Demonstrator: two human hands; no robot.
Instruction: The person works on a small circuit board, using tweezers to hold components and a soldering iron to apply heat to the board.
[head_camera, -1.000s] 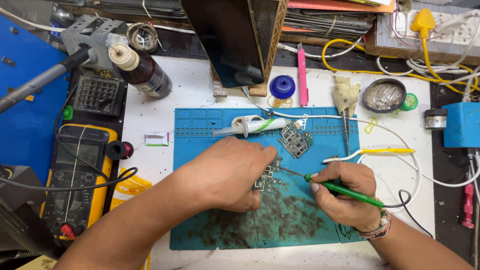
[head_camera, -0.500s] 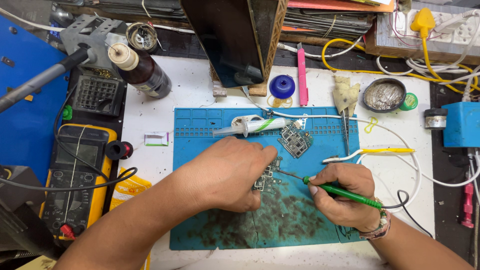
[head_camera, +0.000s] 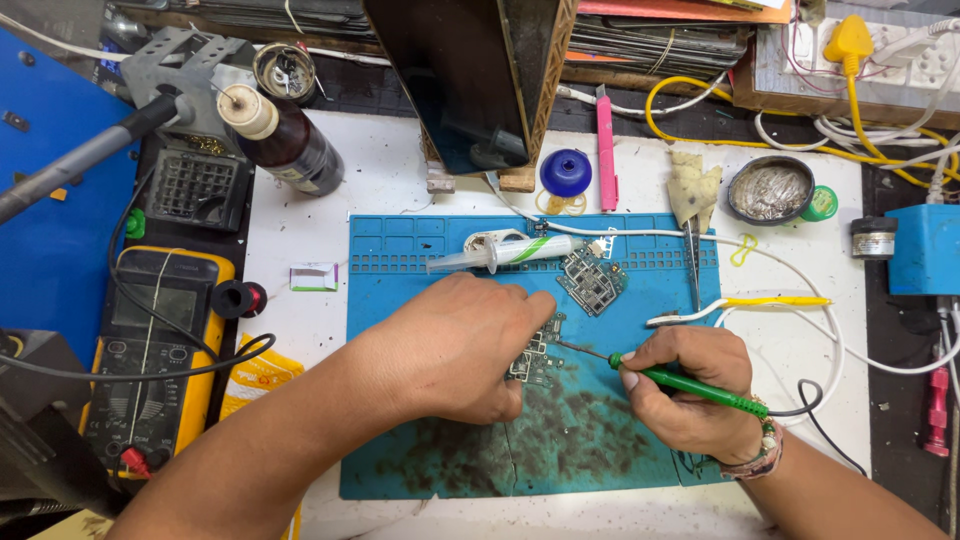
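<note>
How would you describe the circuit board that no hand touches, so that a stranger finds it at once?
Start from the blue work mat in the middle of the white bench. Near its upper edge, right of the white syringe, lies a small circuit board. Unlike the other board, pressed by the left hand, it lies free and tilted.

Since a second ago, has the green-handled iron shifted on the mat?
No. The green-handled iron in the right hand sits just as it did against the blue mat, tip at the small board.
</note>
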